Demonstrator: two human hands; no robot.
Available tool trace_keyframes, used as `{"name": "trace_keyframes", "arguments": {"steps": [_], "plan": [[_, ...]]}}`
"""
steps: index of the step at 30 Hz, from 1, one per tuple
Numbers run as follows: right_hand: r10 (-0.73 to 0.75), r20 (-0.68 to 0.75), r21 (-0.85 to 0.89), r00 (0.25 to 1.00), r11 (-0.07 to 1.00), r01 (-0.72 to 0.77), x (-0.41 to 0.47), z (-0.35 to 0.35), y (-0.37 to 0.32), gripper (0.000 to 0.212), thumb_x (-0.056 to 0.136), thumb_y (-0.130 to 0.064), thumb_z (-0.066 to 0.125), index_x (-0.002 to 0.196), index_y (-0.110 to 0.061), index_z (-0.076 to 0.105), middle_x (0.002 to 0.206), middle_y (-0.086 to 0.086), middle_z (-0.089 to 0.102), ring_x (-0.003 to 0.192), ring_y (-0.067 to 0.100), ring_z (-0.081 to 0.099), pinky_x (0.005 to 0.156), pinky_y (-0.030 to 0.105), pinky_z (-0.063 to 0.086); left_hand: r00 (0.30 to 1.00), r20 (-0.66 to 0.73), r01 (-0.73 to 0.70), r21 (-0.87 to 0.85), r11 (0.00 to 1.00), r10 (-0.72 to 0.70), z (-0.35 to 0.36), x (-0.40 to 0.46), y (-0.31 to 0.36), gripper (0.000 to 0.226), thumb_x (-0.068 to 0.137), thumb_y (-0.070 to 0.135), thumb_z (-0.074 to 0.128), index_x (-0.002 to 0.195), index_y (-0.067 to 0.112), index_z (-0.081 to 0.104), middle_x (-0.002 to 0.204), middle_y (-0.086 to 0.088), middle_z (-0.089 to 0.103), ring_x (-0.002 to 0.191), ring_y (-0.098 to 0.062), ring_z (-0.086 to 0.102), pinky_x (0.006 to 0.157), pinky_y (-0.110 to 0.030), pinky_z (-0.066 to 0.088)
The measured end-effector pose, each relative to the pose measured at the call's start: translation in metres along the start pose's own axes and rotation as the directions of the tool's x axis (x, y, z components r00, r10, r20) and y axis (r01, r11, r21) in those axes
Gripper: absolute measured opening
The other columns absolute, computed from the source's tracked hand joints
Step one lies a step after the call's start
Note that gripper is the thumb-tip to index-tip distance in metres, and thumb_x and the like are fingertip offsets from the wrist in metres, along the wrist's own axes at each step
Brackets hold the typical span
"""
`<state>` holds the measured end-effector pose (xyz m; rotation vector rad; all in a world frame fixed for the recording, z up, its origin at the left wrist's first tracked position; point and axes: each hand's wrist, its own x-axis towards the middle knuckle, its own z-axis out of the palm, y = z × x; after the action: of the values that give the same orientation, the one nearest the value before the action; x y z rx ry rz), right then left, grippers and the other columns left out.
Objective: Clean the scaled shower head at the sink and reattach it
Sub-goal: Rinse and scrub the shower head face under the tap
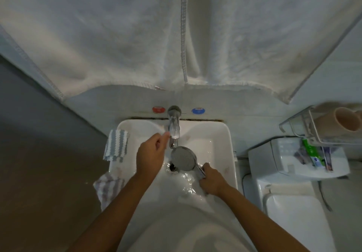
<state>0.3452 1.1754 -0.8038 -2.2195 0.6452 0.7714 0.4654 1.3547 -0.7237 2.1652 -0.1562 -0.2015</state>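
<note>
Gripping the shower head point(183, 158) by its handle, your right hand point(212, 179) holds it face-up over the sink point(225, 134) — your left hand point(151, 154) pinches something small and blurred beside the tap point(174, 126).

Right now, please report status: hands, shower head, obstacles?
Right hand grips round chrome shower head by handle. Left hand at chrome tap. Nothing blocking.

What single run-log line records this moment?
stage: rinsing | right hand: grips shower head handle | left hand: at tap | sink: wet
</note>
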Motion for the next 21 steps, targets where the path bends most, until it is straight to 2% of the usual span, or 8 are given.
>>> {"name": "trace_keyframes", "arguments": {"steps": [3, 5, 7, 10, 14, 17, 19, 21], "plan": [[0.086, -0.174, 0.085, 0.981, 0.994, -0.072, -0.003, 0.001, 0.007, 0.041, 0.098, -0.050, 0.040, 0.090, -0.012, 0.053, 0.091, 0.013, 0.067, 0.081, 0.028, 0.063, 0.069, 0.034, 0.047, 0.985, -0.041, 0.168, -0.043, 0.985, -0.170, 0.009, -0.024, -0.025, 0.046, 0.101, 0.033, 0.044, 0.057, 0.018, 0.050, 0.053, 0.002, 0.052, 0.052, -0.014, 0.050, 0.054, -0.030, 0.038], [0.143, -0.219, 0.153, 0.965, 0.982, -0.111, -0.003, 0.000, 0.012, 0.049, 0.099, -0.052, 0.035, 0.095, -0.009, 0.058, 0.096, 0.014, 0.068, 0.090, 0.031, 0.065, 0.072, 0.033, 0.045, 0.943, 0.056, 0.328, 0.016, 0.945, -0.328, 0.020, -0.035, -0.042, 0.041, 0.097, 0.022, 0.049, 0.057, 0.016, 0.054, 0.055, -0.001, 0.054, 0.054, -0.021, 0.051, 0.054, -0.031, 0.036], [0.160, -0.200, 0.096, 0.967, 0.985, -0.144, -0.005, -0.005, 0.015, 0.050, 0.101, -0.048, 0.033, 0.103, -0.005, 0.059, 0.104, 0.016, 0.068, 0.099, 0.033, 0.063, 0.075, 0.032, 0.042, 0.866, 0.202, 0.456, 0.058, 0.888, -0.457, 0.030, -0.043, -0.051, 0.033, 0.091, 0.016, 0.052, 0.059, 0.014, 0.057, 0.055, -0.001, 0.052, 0.052, -0.018, 0.046, 0.052, -0.028, 0.033], [0.135, -0.273, 0.022, 0.953, 0.991, -0.134, -0.005, -0.010, 0.025, 0.046, 0.101, -0.047, 0.033, 0.105, -0.007, 0.056, 0.103, 0.016, 0.067, 0.098, 0.035, 0.063, 0.079, 0.038, 0.048, 0.798, 0.291, 0.528, 0.088, 0.845, -0.528, 0.041, -0.050, -0.049, 0.028, 0.089, 0.015, 0.051, 0.061, 0.014, 0.058, 0.055, -0.001, 0.049, 0.048, -0.014, 0.041, 0.049, -0.024, 0.030], [0.135, -0.287, 0.002, 0.949, 0.990, -0.140, -0.009, -0.016, 0.038, 0.040, 0.102, -0.045, 0.033, 0.101, -0.011, 0.055, 0.094, 0.007, 0.065, 0.084, 0.027, 0.062, 0.073, 0.034, 0.048, 0.782, 0.271, 0.571, 0.048, 0.819, -0.561, 0.051, -0.055, -0.042, 0.026, 0.090, 0.015, 0.049, 0.066, 0.012, 0.059, 0.059, -0.003, 0.050, 0.049, -0.015, 0.041, 0.050, -0.025, 0.030], [0.136, -0.275, 0.069, 0.952, 0.990, -0.122, -0.011, -0.021, 0.053, 0.035, 0.101, -0.040, 0.036, 0.098, -0.011, 0.056, 0.094, 0.011, 0.064, 0.086, 0.030, 0.064, 0.076, 0.036, 0.050, 0.763, 0.263, 0.608, 0.015, 0.794, -0.590, 0.059, -0.063, -0.039, 0.025, 0.089, 0.016, 0.049, 0.067, 0.012, 0.061, 0.062, -0.004, 0.050, 0.051, -0.016, 0.040, 0.053, -0.027, 0.030], [0.208, -0.193, 0.305, 0.959, 0.942, -0.143, -0.012, -0.022, 0.064, 0.036, 0.099, -0.042, 0.043, 0.089, -0.011, 0.058, 0.085, 0.012, 0.062, 0.072, 0.026, 0.061, 0.068, 0.035, 0.049, 0.751, 0.276, 0.623, 0.006, 0.782, -0.601, 0.066, -0.071, -0.035, 0.025, 0.089, 0.015, 0.049, 0.068, 0.012, 0.062, 0.063, -0.004, 0.051, 0.051, -0.015, 0.040, 0.051, -0.026, 0.031], [0.279, -0.039, 0.738, 0.959, 0.655, -0.161, -0.021, -0.025, 0.069, 0.038, 0.096, -0.044, 0.048, 0.077, -0.012, 0.056, 0.064, 0.008, 0.056, 0.050, 0.019, 0.050, 0.050, 0.029, 0.044, 0.727, 0.333, 0.639, -0.006, 0.769, -0.601, 0.070, -0.080, -0.030, 0.026, 0.091, 0.012, 0.047, 0.070, 0.011, 0.062, 0.062, -0.004, 0.050, 0.049, -0.014, 0.037, 0.047, -0.023, 0.028]]}}
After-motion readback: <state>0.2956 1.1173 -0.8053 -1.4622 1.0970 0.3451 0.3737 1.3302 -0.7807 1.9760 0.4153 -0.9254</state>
